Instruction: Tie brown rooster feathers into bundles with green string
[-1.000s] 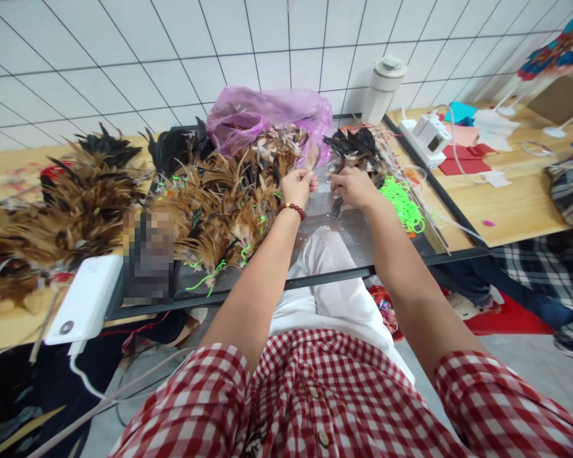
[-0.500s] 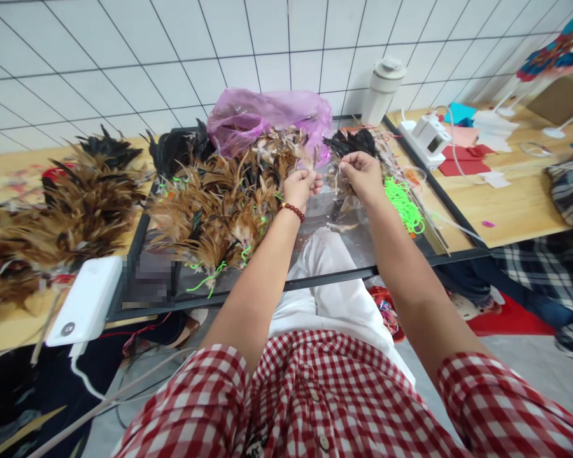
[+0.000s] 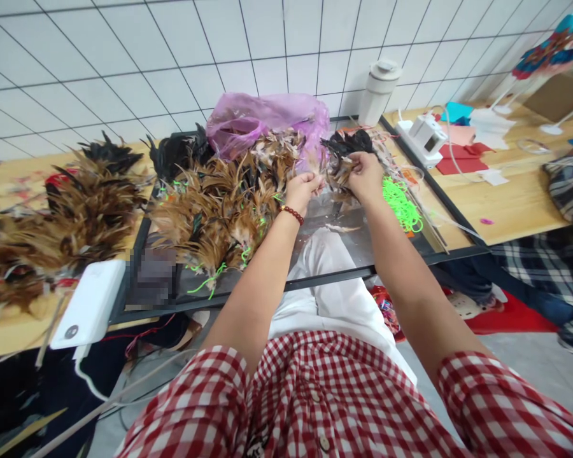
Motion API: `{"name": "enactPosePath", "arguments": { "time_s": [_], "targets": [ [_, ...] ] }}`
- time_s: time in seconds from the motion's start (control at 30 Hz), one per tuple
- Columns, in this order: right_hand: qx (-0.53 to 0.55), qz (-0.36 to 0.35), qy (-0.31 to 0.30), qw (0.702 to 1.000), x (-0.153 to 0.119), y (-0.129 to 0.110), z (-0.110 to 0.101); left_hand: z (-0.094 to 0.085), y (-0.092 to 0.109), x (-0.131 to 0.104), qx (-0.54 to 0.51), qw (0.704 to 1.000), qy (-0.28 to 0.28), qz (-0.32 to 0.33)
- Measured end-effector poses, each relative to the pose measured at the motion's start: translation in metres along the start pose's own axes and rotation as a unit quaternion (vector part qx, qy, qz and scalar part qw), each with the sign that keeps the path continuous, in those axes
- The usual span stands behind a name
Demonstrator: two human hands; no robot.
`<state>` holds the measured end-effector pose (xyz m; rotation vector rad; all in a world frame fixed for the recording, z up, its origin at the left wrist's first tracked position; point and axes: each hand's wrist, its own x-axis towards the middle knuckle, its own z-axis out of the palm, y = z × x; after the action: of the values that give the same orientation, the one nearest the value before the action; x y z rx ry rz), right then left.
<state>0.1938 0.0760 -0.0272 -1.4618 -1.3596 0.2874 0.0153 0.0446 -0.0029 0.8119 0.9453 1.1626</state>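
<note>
My left hand (image 3: 304,191), with a red bead bracelet at the wrist, is closed in a pinch on pale feathers (image 3: 315,163) in front of the purple plastic bag (image 3: 267,108). To its right, my right hand (image 3: 365,175) has its fingers pinched at the small brown feathers (image 3: 338,175), below a bunch of black feathers (image 3: 351,142). A large heap of brown feathers (image 3: 214,203) with green strings covers the left of the black-framed clear tray (image 3: 334,275). Bright green cord (image 3: 401,203) lies just right of my right hand.
More brown feathers (image 3: 86,210) lie on the wooden table at the left, near a white power bank (image 3: 88,305). A white bottle (image 3: 379,92) and a white power strip (image 3: 424,137) stand at the back right. Beyond is a person's plaid sleeve (image 3: 570,191).
My right hand has moved slightly down to the brown feathers, and its fingers now reach among them. My left hand stays nearly in place with the pale feathers. The view has shifted slightly.
</note>
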Motion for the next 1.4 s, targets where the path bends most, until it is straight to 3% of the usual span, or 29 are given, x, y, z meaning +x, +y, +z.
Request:
{"name": "enactPosePath", "arguments": {
  "time_s": [0.07,0.17,0.27,0.43,0.57,0.77,0.9,1.07,1.2,1.3,1.4],
  "targets": [
    [0.072,0.014,-0.066,0.995,-0.004,-0.009,0.001,0.000,0.001,-0.001,-0.005,1.000,-0.007,-0.001],
    [0.202,0.047,-0.182,0.961,-0.012,-0.024,0.004,0.001,0.000,-0.001,-0.007,1.000,-0.016,0.001],
    [0.272,0.056,-0.229,0.933,-0.017,-0.032,0.006,0.001,-0.003,0.001,0.008,1.000,-0.027,0.008],
    [0.290,0.106,-0.130,0.942,-0.009,-0.025,0.006,-0.001,-0.004,0.005,0.016,0.999,0.024,0.021],
    [0.285,0.128,-0.138,0.940,-0.007,-0.023,0.006,-0.004,-0.004,0.007,-0.004,0.998,0.067,0.021],
    [0.300,0.076,-0.154,0.938,-0.016,-0.031,0.011,-0.004,0.000,0.000,-0.006,1.000,0.006,-0.007],
    [0.259,0.026,-0.142,0.955,-0.014,-0.021,0.017,-0.003,0.002,-0.004,0.006,0.999,-0.041,-0.030],
    [0.184,0.032,-0.074,0.980,-0.001,0.014,0.027,-0.004,-0.003,0.005,0.013,0.998,0.064,0.012],
    [0.207,0.025,-0.049,0.977,0.008,0.030,0.030,-0.007,-0.009,0.020,0.077,0.988,0.116,0.073],
    [0.237,0.028,-0.069,0.969,0.007,0.022,0.024,-0.009,-0.011,0.026,0.122,0.970,0.147,0.154],
    [0.243,0.037,-0.075,0.967,-0.001,0.000,0.017,-0.007,-0.007,0.020,0.098,0.980,0.130,0.114]
  ]
}}
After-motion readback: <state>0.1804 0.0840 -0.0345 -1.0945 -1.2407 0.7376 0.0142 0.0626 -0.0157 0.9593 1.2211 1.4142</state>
